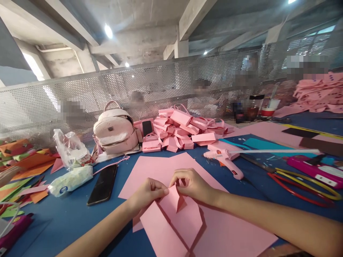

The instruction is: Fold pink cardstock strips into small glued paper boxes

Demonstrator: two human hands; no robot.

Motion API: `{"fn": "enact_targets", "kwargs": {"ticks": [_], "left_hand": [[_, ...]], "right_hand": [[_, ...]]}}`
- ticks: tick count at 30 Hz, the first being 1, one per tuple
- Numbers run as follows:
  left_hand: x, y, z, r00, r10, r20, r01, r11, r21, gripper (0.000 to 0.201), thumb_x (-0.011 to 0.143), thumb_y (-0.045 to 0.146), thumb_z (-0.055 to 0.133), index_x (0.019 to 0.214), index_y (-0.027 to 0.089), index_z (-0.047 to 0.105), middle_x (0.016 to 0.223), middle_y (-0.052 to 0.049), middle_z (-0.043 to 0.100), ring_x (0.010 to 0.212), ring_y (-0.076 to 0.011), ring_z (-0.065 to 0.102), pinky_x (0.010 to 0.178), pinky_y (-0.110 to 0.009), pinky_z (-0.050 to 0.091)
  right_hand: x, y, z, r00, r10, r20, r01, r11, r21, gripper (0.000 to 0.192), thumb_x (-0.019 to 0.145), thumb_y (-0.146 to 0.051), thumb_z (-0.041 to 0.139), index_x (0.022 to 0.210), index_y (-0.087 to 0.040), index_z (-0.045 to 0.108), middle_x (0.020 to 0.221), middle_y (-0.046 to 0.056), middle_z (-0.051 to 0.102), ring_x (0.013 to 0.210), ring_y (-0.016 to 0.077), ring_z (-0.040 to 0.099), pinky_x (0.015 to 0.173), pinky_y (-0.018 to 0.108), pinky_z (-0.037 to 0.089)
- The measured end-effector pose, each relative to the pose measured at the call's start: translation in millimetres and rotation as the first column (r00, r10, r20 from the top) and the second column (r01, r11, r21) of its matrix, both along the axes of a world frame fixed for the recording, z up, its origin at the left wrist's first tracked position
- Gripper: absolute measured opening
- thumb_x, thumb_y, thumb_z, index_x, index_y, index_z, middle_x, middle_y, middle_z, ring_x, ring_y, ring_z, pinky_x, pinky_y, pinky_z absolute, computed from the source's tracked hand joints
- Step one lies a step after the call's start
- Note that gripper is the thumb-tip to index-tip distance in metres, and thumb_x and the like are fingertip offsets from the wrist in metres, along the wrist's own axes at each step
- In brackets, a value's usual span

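My left hand point(147, 194) and my right hand point(192, 185) meet over a folded pink paper piece point(174, 219), each pinching its raised top edge, where a small flap stands up between my fingers. The piece rests on larger flat pink paper sheets point(158, 169) spread on the blue table point(66, 217). A pink glue gun point(223, 157) with a clear glue stick lies just beyond my right hand.
A black phone point(103, 184), a tissue pack point(71, 180) and a plastic bag point(71, 148) lie to the left. A pink backpack point(115, 130) and a heap of folded pink boxes point(182, 130) sit behind. Scissors with red and yellow handles point(302, 184) lie right. Perforated metal fence point(160, 85) behind.
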State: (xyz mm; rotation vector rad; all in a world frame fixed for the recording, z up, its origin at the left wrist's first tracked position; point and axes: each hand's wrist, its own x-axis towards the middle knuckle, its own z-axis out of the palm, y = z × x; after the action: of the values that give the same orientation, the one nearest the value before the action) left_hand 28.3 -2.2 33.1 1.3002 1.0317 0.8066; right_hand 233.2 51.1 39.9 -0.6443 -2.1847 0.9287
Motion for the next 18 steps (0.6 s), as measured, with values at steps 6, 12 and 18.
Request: {"fn": "enact_targets", "kwargs": {"ticks": [6,12,18], "left_hand": [[1.8,-0.9,2.0,0.998,0.046,0.044,-0.046,0.999,-0.020,0.046,0.064,0.053,0.081,0.064,0.009,0.069,0.052,0.000,0.055,0.046,-0.0068,0.041,0.046,-0.020,0.026],[1.3,0.8,1.5,0.995,0.078,0.056,-0.078,0.997,0.014,0.050,0.064,0.058,0.079,0.061,0.010,0.067,0.050,0.002,0.051,0.045,-0.0068,0.039,0.046,-0.021,0.026],[-1.8,4.6,-3.3,0.995,0.092,0.033,-0.093,0.995,0.040,0.055,0.066,0.064,0.075,0.066,0.009,0.068,0.051,0.001,0.052,0.045,-0.0066,0.038,0.046,-0.022,0.024]], "right_hand": [[2.5,5.9,-0.9,0.998,0.040,-0.056,-0.042,0.998,-0.051,0.021,0.072,-0.006,0.064,0.079,-0.019,0.078,0.079,0.003,0.072,0.068,0.0144,0.060,0.060,0.023,0.042],[3.9,9.3,0.6,0.990,0.109,-0.094,-0.112,0.993,-0.024,0.013,0.083,-0.026,0.069,0.087,-0.019,0.078,0.088,0.007,0.074,0.081,0.0198,0.066,0.073,0.030,0.049],[4.4,7.3,4.9,0.998,0.029,-0.059,-0.029,1.000,0.006,0.026,0.085,-0.042,0.068,0.078,-0.017,0.072,0.082,0.006,0.070,0.076,0.0183,0.062,0.066,0.029,0.045]]}}
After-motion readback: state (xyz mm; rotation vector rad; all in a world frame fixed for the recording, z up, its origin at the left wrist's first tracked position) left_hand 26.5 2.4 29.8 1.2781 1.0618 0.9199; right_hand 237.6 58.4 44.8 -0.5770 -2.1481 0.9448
